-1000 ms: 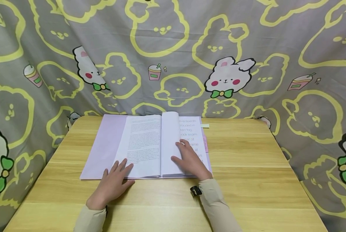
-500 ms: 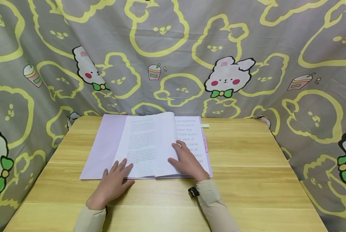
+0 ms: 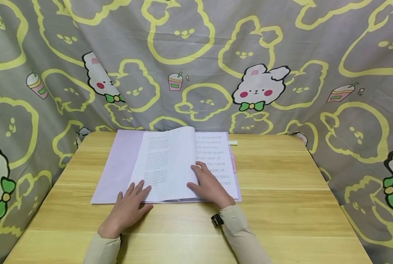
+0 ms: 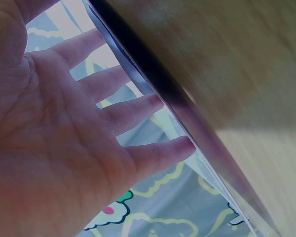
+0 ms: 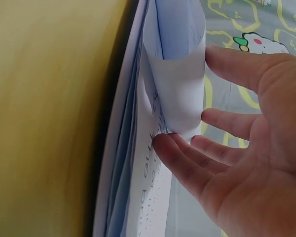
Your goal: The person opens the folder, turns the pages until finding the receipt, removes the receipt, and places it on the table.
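Observation:
An open book with a pale purple cover (image 3: 117, 165) lies on the table. One white page (image 3: 181, 161) is curled over in a loose roll from right to left, overlapping the small-print left page (image 3: 157, 157). My right hand (image 3: 212, 185) touches the rolled page with fairly straight, spread fingers. In the right wrist view, the fingertips of that hand (image 5: 237, 138) meet the curl's outside and the large-print page (image 5: 150, 182) beneath. My left hand (image 3: 127, 209) rests flat with spread fingers at the book's lower left edge. Seen from the left wrist, its fingertips (image 4: 180, 148) reach the book's edge.
The wooden table (image 3: 282, 220) extends around the book. A pale green tab (image 3: 232, 143) and a pink tab (image 3: 233, 163) stick out from the book's right side. Behind the table hangs a grey curtain (image 3: 203, 44) with cartoon prints.
My right hand has moved left, rolling the page further over the left page and uncovering more of the large print on the right. My left hand has stayed in place.

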Motion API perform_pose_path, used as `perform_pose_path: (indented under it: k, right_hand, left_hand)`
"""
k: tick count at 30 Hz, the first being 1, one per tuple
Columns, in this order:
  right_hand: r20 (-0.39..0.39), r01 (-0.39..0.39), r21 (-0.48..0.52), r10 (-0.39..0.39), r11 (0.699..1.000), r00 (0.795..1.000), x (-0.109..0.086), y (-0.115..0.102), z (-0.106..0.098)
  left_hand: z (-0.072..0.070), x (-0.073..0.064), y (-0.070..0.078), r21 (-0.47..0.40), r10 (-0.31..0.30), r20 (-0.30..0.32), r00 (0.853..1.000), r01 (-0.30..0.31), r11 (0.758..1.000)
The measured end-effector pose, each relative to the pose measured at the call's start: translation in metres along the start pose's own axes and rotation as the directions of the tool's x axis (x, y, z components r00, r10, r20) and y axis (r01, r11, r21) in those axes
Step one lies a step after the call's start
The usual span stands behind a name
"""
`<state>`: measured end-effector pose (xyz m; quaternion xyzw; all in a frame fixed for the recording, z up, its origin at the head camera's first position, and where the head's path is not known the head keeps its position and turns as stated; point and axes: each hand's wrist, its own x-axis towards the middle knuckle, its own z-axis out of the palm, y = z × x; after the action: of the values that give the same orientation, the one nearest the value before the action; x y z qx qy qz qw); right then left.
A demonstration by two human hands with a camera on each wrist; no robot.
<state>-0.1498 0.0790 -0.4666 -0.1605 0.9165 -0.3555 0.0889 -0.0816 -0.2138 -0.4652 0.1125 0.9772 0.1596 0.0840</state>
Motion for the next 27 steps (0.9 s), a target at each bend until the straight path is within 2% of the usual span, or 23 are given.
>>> perform_pose_path:
  k: [8,27]
  right_hand:
    - [0.011,0.035,0.013,-0.036,0.999,0.999,0.000,-0.004,0.005]
    - [0.037,0.102,-0.037,-0.101,0.994,0.994,-0.003,-0.015,0.016]
  left_hand:
    - [-0.001,0.000,0.000,0.000,0.003,-0.001,1.000,-0.003,1.000]
    - [-0.001,0.002,0.001,-0.036,-0.017,-0.058,0.998,0.015,0.999]
